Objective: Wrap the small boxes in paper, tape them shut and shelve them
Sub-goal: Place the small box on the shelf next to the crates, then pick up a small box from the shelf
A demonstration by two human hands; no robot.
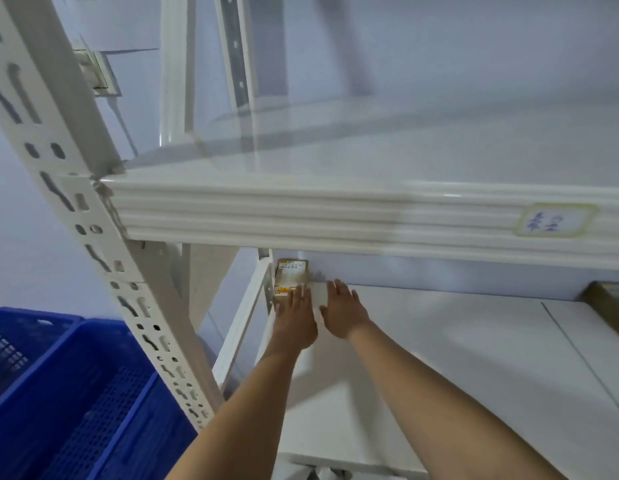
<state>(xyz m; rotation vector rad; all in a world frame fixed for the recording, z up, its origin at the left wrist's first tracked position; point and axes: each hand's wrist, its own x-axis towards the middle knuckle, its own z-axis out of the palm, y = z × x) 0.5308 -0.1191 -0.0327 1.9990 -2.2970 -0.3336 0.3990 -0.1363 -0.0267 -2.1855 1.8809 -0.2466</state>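
Hands (296, 318) (342, 311), grips open, flat against white paper-wrapped box (318, 294) on shelf (474, 341).

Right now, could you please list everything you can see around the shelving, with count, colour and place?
Shelf rack: one, white, fills the view.
Label: one, white, yellow-edged, on the upper shelf's front edge.
Printed box: one, tan, lower shelf's back left corner.
White package: one, right of the printed box, between the hands.
Brown item: one, lower shelf, far right, cut off.
Crates: blue, bottom left, count unclear.
Left hand: on the printed box.
Right hand: at the white package.
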